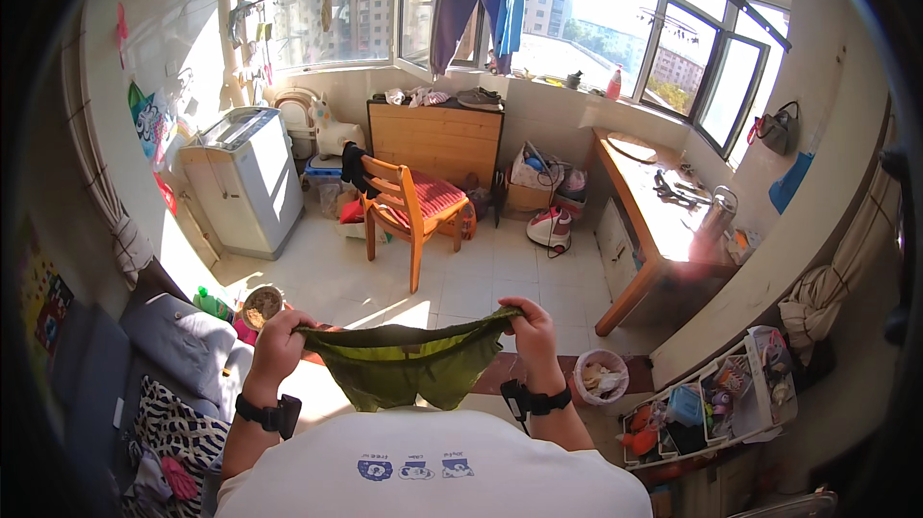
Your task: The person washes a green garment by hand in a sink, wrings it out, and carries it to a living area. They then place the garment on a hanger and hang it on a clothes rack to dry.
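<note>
A pair of olive-green shorts or underpants (404, 370) is stretched out sideways in front of my chest. My left hand (280, 351) grips one end of the waistband, and my right hand (532, 338) pinches the other end, slightly higher. The waistband sags a little between them, and the two short legs hang below. Sunlight shows through the thin cloth. Each wrist wears a black strap with a small device. Below the garment is the front of my white printed T-shirt (433, 446).
A wooden chair (414, 208) with a red cushion stands ahead. At left are a washing machine (245, 179) and a grey sofa (180, 345). A waste bin (601, 377) and a storage rack (710, 403) stand at right, near a wooden table (642, 208). Trousers (461, 6) hang by the window.
</note>
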`<state>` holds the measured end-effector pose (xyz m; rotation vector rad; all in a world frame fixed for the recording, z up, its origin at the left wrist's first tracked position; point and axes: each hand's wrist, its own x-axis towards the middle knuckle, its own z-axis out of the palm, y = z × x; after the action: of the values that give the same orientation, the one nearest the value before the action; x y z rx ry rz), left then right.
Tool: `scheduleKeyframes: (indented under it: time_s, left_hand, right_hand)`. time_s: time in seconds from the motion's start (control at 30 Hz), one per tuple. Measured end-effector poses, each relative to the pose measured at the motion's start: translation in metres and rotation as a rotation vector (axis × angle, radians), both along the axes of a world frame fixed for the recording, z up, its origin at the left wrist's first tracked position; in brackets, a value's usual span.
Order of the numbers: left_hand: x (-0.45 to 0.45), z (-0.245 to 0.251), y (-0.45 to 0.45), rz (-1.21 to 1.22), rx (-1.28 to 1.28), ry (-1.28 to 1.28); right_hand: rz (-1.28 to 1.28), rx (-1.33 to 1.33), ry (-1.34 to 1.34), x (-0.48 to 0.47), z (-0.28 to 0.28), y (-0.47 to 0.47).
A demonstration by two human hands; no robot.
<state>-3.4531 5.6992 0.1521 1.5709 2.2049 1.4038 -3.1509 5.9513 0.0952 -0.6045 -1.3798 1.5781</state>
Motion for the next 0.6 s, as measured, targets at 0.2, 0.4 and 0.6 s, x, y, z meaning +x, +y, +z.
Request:
scheduleKeyframes:
  time_s: [0.2, 0.4, 0.6]
  left_hand:
    - [0.0026, 0.0009, -0.0010, -0.001, 0.059, 0.081]
    - [0.0056, -0.0003, -0.0018, 0.025, 0.079, 0.060]
    - [0.0069, -0.0082, -0.0014, 0.062, 0.052, -0.049]
  right_hand:
    - [-0.006, -0.030, -0.024, 0.0029, -0.0017, -0.0022]
    - [0.015, -0.023, -0.042, 0.0060, -0.0038, -0.0029]
    - [-0.016, -0.043, -0.042, 0.0051, 0.0004, -0.0068]
